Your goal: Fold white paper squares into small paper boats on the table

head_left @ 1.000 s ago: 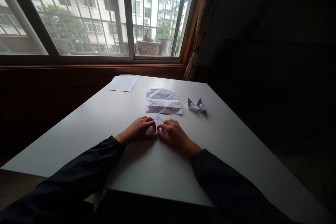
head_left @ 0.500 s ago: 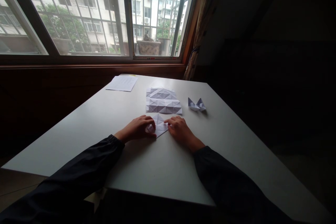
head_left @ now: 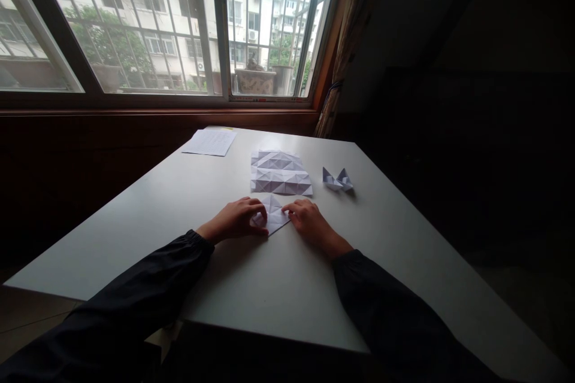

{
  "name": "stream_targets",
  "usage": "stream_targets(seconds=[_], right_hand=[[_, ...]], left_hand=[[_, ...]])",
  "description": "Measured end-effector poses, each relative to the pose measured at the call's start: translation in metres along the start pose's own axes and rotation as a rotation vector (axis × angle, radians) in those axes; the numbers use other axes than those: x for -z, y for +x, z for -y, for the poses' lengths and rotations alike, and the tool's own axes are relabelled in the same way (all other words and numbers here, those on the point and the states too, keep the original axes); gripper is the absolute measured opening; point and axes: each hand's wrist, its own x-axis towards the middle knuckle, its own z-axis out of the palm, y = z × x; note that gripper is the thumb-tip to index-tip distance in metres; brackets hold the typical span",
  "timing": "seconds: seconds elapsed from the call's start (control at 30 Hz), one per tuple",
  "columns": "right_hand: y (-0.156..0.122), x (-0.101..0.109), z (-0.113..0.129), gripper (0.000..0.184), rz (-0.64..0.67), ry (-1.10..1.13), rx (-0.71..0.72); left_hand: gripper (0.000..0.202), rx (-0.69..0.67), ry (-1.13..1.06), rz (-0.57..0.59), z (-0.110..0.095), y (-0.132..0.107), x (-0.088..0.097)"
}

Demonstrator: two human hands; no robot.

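Observation:
A small folded piece of white paper (head_left: 272,216) lies flat on the table, roughly diamond-shaped. My left hand (head_left: 234,221) rests on its left side, with the fingers curled over the corner and pressing it down. My right hand (head_left: 309,227) lies just to the right, its fingertips at the paper's right edge. Farther forward is a white sheet with many creases (head_left: 281,173), folded into a geometric pattern. To its right stands a small white paper boat (head_left: 337,180).
The white table (head_left: 251,293) has a printed paper sheet (head_left: 210,142) at its far edge. Behind the table is a barred window (head_left: 135,24) with buildings outside, and a curtain (head_left: 345,54) hangs at its right. My dark sleeves cross the near table edge.
My right hand has moved right, off the top of the folded paper, leaving its fingertips at the edge. More of the paper now shows. My left hand has stayed nearly in place.

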Motion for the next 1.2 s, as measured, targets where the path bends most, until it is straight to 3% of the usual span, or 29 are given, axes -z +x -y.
stream_targets(seconds=[0.23,0.57,0.73,0.87,1.03,1.2], right_hand=[[-0.004,0.003,0.010,0.030,-0.011,0.004,0.113],[-0.008,0.007,0.014,0.031,0.053,0.067,0.208],[-0.007,0.007,0.010,0.042,0.078,0.081,0.247],[-0.005,0.006,0.012,0.023,-0.017,0.110,0.222],[-0.004,0.009,0.016,0.017,-0.175,0.255,0.190],[-0.007,0.013,0.022,0.019,-0.319,0.389,0.150]], left_hand=[[0.039,-0.027,-0.009,-0.026,0.000,0.000,-0.002],[0.047,-0.152,-0.204,0.001,0.019,-0.001,-0.005],[0.027,-0.157,-0.181,-0.027,0.015,0.000,-0.004],[0.025,-0.146,-0.203,-0.059,0.013,0.000,-0.005],[0.035,-0.164,-0.265,-0.162,0.012,-0.001,-0.008],[0.031,-0.109,-0.354,-0.319,0.008,0.000,-0.008]])
